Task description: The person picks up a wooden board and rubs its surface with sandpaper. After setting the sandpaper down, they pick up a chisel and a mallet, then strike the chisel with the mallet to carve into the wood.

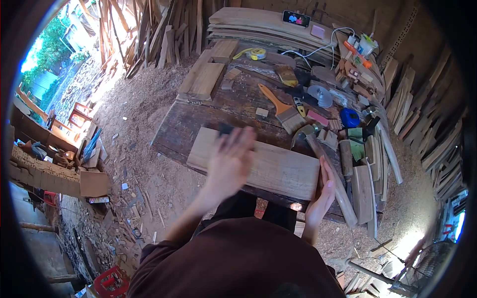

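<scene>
A pale wooden board lies flat across the near edge of a dark wooden workbench. My left hand is spread flat on the board's left part, motion-blurred, with a small dark object showing just beyond its fingertips. My right hand presses its palm against the board's right end, fingers straight. Neither hand grips anything that I can see.
On the bench behind the board lie a wide paintbrush, a hammer, a blue roll, a yellow tape measure, a phone and wood offcuts. Planks are stacked at the right and back. Sawdust covers the floor at the left.
</scene>
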A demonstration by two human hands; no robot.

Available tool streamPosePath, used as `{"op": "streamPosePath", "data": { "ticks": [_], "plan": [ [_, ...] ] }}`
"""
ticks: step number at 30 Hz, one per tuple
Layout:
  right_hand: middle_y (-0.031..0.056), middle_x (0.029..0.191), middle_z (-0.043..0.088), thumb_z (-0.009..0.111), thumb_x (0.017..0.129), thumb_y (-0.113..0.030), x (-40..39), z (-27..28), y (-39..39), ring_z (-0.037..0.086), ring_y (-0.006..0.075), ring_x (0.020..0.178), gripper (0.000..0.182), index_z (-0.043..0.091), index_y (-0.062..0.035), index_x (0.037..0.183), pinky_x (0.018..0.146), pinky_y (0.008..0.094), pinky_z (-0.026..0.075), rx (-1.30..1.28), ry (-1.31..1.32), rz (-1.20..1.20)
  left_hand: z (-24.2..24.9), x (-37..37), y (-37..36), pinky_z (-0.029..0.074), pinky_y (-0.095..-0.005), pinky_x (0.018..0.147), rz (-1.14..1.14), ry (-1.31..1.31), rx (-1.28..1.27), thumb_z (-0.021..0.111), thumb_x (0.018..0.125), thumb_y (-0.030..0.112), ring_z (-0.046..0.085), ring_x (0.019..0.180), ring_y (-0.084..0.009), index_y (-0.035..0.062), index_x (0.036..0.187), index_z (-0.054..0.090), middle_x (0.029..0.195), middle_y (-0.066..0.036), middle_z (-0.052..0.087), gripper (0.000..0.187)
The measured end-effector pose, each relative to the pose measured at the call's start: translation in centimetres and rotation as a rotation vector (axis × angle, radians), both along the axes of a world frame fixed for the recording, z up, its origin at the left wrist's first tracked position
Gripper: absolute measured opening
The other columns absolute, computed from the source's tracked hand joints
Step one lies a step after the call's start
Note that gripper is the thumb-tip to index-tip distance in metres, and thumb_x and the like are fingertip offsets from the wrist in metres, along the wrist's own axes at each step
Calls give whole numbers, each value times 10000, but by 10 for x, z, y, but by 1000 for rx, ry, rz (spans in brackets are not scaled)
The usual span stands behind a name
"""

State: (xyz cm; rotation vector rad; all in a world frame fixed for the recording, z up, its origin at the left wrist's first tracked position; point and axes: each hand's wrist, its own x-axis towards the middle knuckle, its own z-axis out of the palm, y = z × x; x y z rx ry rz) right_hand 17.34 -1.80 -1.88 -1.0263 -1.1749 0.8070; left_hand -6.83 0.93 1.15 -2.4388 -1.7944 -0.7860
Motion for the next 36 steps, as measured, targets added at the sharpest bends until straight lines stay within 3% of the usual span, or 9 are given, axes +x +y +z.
{"op": "streamPosePath", "data": {
  "ticks": [6, 8, 12, 20, 24, 26, 31, 36],
  "plan": [
    [238, 1491, 403, 257, 1075, -381, -2, -1, -1, 372, 325, 1402, 580, 422, 73, 1396, 1170, 434, 249, -20, 16, -26, -15, 132, 7, 244, -452, 1153, -303, -86, 34, 506, 954, 218, 388, 1393, -285, 18, 1333, 552, 1495, -128, 443, 431],
    [240, 1497, 391, 262, 1075, -375, 5, -6, -1, 363, 332, 1407, 574, 411, 70, 1406, 1170, 436, 252, 8, -100, -95, -17, 143, 8, 241, -452, 1153, -356, -115, 64, 515, 947, 221, 384, 1395, -277, 14, 1315, 566, 1490, -125, 450, 426],
    [239, 1488, 406, 268, 1079, -341, -1, -5, -2, 376, 329, 1399, 539, 423, 69, 1392, 1172, 430, 251, 23, -15, -76, -13, 128, 7, 252, -448, 1148, -409, -200, 37, 534, 934, 218, 391, 1392, -273, 21, 1322, 563, 1489, -116, 454, 436],
    [242, 1460, 440, 260, 1083, -320, -1, 0, -3, 400, 320, 1382, 520, 439, 70, 1376, 1170, 425, 258, -20, -11, -11, 2, -26, 0, 284, -487, 1138, 215, -10, -32, 462, 999, 205, 419, 1380, -328, 51, 1424, 474, 1478, -135, 467, 452],
    [244, 1455, 445, 240, 1084, -335, -3, 2, -3, 409, 321, 1375, 546, 451, 86, 1360, 1168, 429, 263, -27, -3, -20, -2, -54, 2, 283, -505, 1127, 382, 42, 5, 467, 987, 198, 409, 1389, -323, 30, 1411, 478, 1483, -146, 460, 456],
    [245, 1450, 450, 242, 1083, -348, -1, -1, -2, 410, 321, 1374, 555, 459, 84, 1356, 1166, 432, 267, -18, 5, -21, 0, -26, 8, 279, -492, 1142, 337, 36, 21, 471, 992, 189, 415, 1380, -351, 16, 1410, 479, 1457, -176, 479, 452],
    [246, 1441, 459, 253, 1082, -350, -4, 1, -2, 405, 322, 1376, 554, 471, 85, 1347, 1167, 433, 263, -30, 16, -37, -13, 100, 9, 323, -478, 1093, -166, -98, 52, 558, 906, 173, 443, 1343, -337, -21, 1312, 547, 1465, -170, 464, 450],
    [238, 1452, 453, 276, 1078, -319, 1, -5, -3, 394, 330, 1383, 523, 488, 86, 1333, 1164, 437, 254, 14, -15, -154, -13, 159, 6, 282, -453, 1125, -322, -200, 36, 561, 907, 220, 382, 1395, -300, -15, 1339, 531, 1495, -127, 442, 493]
  ]
}}
